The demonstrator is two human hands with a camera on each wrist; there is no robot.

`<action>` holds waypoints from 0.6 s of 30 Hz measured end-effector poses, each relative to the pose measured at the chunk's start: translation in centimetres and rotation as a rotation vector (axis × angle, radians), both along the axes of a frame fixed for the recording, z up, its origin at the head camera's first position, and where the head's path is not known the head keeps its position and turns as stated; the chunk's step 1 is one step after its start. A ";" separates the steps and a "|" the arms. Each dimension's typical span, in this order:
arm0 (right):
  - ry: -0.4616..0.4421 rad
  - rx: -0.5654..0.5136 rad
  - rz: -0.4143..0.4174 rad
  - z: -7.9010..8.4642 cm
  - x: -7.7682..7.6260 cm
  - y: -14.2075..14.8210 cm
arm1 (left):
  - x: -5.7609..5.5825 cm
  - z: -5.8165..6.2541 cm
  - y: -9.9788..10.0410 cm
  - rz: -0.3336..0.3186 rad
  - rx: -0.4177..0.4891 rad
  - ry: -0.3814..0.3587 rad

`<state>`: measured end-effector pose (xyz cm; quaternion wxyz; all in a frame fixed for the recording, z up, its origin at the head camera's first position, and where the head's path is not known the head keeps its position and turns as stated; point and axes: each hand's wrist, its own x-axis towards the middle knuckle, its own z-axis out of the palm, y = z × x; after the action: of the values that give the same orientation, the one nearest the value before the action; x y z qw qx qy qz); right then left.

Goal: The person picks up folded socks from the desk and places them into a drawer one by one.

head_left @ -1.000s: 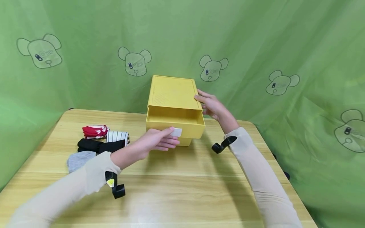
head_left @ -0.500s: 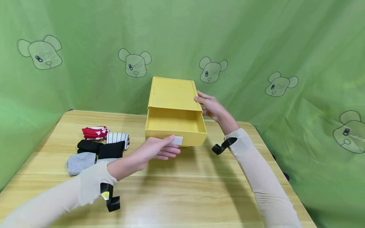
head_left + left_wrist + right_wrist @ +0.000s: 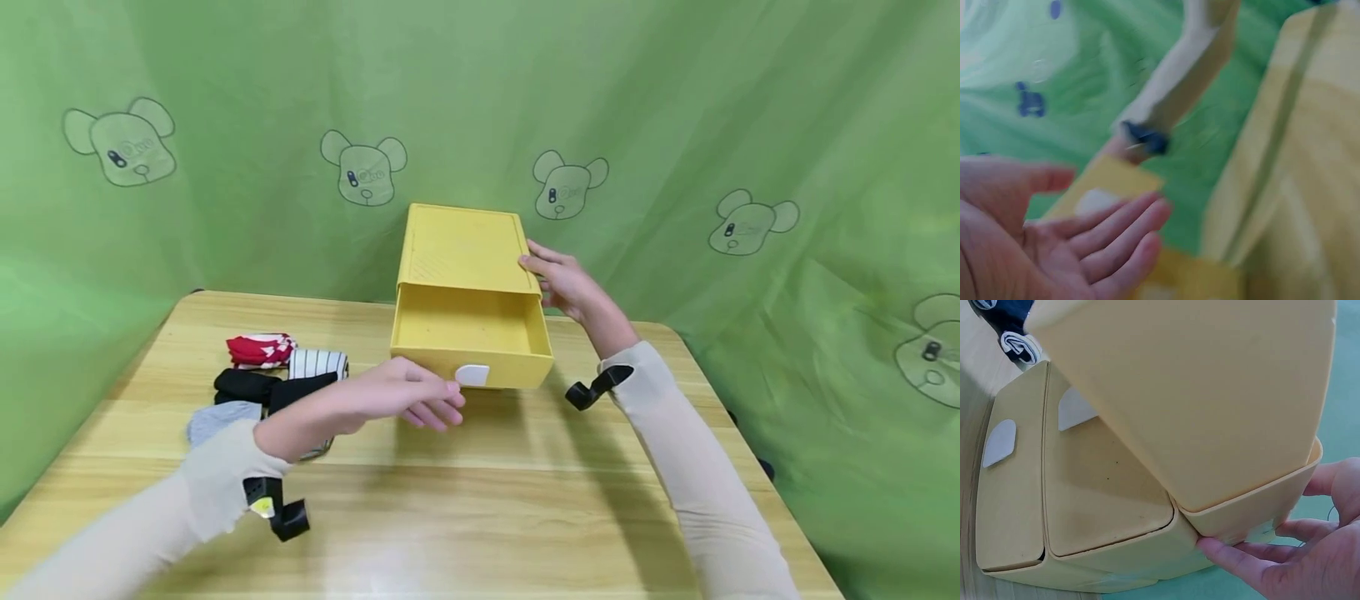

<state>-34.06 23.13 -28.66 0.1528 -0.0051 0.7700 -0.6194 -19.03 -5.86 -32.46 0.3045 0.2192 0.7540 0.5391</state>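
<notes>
Far left of the yellow drawer box, a cluster of folded socks lay on the desk: a red-and-white pair at the back, a striped one beside it, black ones in front, a grey one nearest the person. Moving toward the box, the left hand hovered just in front of the drawer, its fingers loosely spread and holding nothing, the tips just short of the white tab on the drawer's front. The left wrist view was blurred, but it showed that palm open. The drawer itself stood pulled out toward the person, its inside bare. On the box's right side, the right hand pressed against the casing's wall, fingers straight along its lower edge, thumb by the top. Behind the box hung a green cloth printed with bear heads.
</notes>
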 end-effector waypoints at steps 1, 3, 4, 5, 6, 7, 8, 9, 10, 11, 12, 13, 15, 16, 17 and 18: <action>0.001 0.001 -0.002 -0.1 0.0 0.0 | -0.1 0.4 -0.6 -0.039 -0.014 0.032; 0.004 0.001 -0.004 -0.2 -0.1 0.0 | -0.5 1.2 -2.0 -0.095 -0.032 0.100; 0.006 0.001 -0.008 -0.2 0.0 0.0 | -0.8 1.7 -2.7 -0.115 -0.036 0.137; 0.008 0.001 -0.012 -0.2 0.0 0.1 | -1.1 2.0 -3.4 -0.123 -0.044 0.175; 0.010 0.002 -0.014 -0.2 0.0 0.1 | -1.4 2.2 -4.1 -0.127 -0.052 0.209; 0.011 0.003 -0.016 -0.2 0.0 0.1 | -1.8 2.4 -4.8 -0.118 -0.066 0.238; 0.013 0.003 -0.019 -0.2 0.0 0.2 | -2.1 2.5 -5.5 -0.108 -0.081 0.266; 0.016 0.005 -0.020 -0.2 0.0 0.2 | -2.5 2.6 -6.2 -0.097 -0.095 0.291; 0.017 0.005 -0.021 -0.2 0.0 0.1 | -2.8 2.5 -6.8 -0.083 -0.116 0.311; 0.019 0.004 -0.021 -0.2 0.0 0.1 | -3.2 2.5 -7.4 -0.064 -0.137 0.326; 0.020 0.003 -0.021 -0.2 0.0 0.1 | -3.5 2.4 -8.0 -0.045 -0.155 0.340; 0.021 0.001 -0.022 -0.2 0.0 0.0 | -3.8 2.3 -8.5 -0.023 -0.173 0.351; 0.022 -0.003 -0.021 -0.2 0.0 0.0 | -4.6 1.8 -9.6 0.019 -0.199 0.369; 0.022 -0.005 -0.021 -0.2 0.0 0.0 | -5.0 1.5 -10.1 0.038 -0.211 0.380; 0.022 -0.006 -0.023 -0.3 0.0 -0.1 | -5.5 1.1 -10.7 0.053 -0.220 0.391; 0.021 -0.006 -0.025 -0.3 0.0 -0.1 | -6.0 0.6 -11.2 0.064 -0.235 0.403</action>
<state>-34.06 23.05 -28.96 0.1369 -0.0026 0.7697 -0.6236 -25.02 -17.05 -31.81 0.1538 0.2614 0.8637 0.4025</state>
